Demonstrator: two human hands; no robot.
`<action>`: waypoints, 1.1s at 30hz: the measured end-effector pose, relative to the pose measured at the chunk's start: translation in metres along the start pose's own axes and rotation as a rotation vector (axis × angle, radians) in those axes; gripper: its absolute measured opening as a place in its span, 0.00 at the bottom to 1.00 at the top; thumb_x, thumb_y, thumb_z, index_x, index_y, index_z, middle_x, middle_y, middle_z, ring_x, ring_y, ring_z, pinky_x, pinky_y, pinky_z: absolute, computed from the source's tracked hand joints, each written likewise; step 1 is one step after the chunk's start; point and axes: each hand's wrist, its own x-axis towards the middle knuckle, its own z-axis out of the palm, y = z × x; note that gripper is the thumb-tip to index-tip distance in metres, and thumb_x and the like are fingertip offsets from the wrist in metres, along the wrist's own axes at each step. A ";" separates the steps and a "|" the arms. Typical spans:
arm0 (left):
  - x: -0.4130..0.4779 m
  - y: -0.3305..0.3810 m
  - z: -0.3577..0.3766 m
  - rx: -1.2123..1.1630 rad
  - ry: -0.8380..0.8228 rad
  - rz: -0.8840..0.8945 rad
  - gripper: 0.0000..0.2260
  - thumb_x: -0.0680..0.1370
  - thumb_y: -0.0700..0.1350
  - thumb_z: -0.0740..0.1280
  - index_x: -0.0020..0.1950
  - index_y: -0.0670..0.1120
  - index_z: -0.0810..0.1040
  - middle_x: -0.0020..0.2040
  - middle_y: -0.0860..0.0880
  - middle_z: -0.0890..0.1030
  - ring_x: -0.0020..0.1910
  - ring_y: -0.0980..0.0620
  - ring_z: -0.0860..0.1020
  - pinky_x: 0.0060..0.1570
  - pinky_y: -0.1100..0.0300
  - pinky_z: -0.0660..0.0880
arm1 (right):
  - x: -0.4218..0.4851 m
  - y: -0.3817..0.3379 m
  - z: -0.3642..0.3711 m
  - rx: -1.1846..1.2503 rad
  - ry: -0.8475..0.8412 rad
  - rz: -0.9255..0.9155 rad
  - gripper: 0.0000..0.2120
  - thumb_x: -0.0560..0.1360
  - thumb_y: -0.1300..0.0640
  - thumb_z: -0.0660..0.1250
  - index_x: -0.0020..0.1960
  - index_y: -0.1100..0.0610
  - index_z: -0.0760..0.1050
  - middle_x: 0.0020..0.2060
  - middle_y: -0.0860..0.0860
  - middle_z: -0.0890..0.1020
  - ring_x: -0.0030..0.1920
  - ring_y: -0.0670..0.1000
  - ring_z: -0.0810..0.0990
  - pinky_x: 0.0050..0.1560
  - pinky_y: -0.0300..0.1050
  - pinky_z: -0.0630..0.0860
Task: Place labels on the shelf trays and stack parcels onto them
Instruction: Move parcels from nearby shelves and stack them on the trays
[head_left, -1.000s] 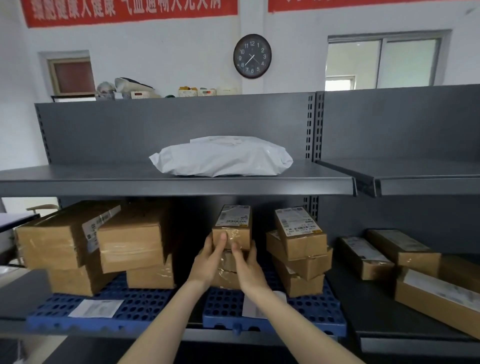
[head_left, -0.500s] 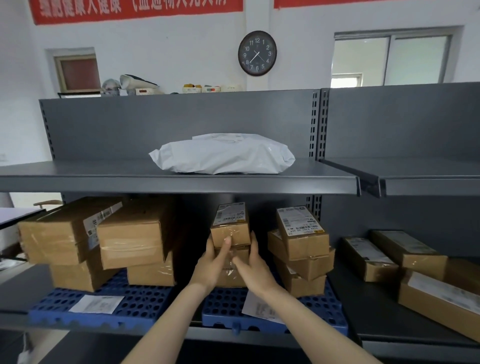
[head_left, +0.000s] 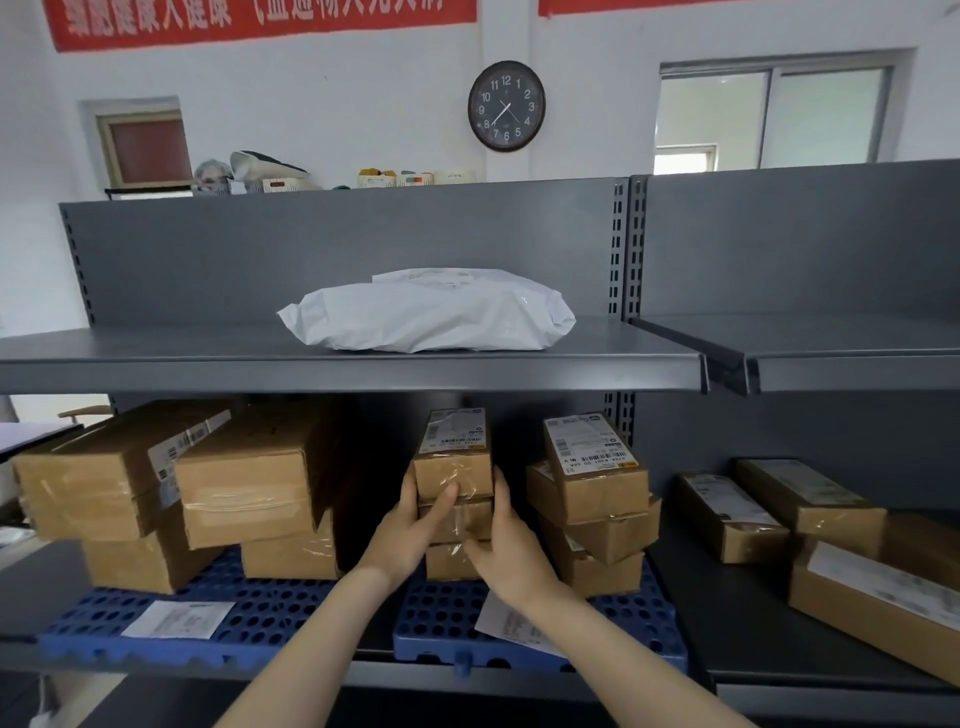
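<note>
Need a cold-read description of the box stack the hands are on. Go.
Below the wall clock and the white poly bag on the upper shelf, find the right-hand blue tray on the lower shelf. The narrow stack stands at its left end, held between the left hand and right hand. Unlike the wider, skewed pile beside it, its three small boxes sit squarely aligned.

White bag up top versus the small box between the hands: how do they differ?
The white bag is soft crinkled plastic; the small box is stiff taped cardboard. The white bag lies alone on the upper shelf; the small box tops a stack on a blue tray. The white bag is untouched; the left hand and right hand hold the small box. Both bear printed labels.
</note>
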 end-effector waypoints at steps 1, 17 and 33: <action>0.000 0.000 0.001 0.009 0.000 0.007 0.35 0.67 0.72 0.61 0.70 0.70 0.51 0.60 0.61 0.76 0.59 0.58 0.75 0.57 0.59 0.70 | -0.002 0.001 0.001 -0.008 0.012 0.002 0.42 0.77 0.55 0.65 0.77 0.45 0.37 0.66 0.50 0.74 0.60 0.46 0.77 0.61 0.44 0.75; -0.006 0.002 -0.006 0.174 0.024 -0.016 0.39 0.71 0.70 0.60 0.77 0.59 0.46 0.72 0.47 0.69 0.68 0.47 0.71 0.67 0.49 0.67 | -0.009 -0.003 -0.016 -0.220 0.047 0.002 0.42 0.77 0.50 0.64 0.77 0.49 0.37 0.65 0.51 0.74 0.54 0.49 0.79 0.52 0.43 0.77; -0.071 0.033 0.014 0.686 0.238 0.395 0.22 0.77 0.59 0.60 0.67 0.49 0.67 0.60 0.49 0.76 0.53 0.52 0.77 0.48 0.54 0.78 | -0.063 -0.023 -0.042 -0.736 0.049 -0.045 0.28 0.78 0.50 0.59 0.75 0.54 0.54 0.66 0.56 0.69 0.62 0.58 0.71 0.54 0.52 0.73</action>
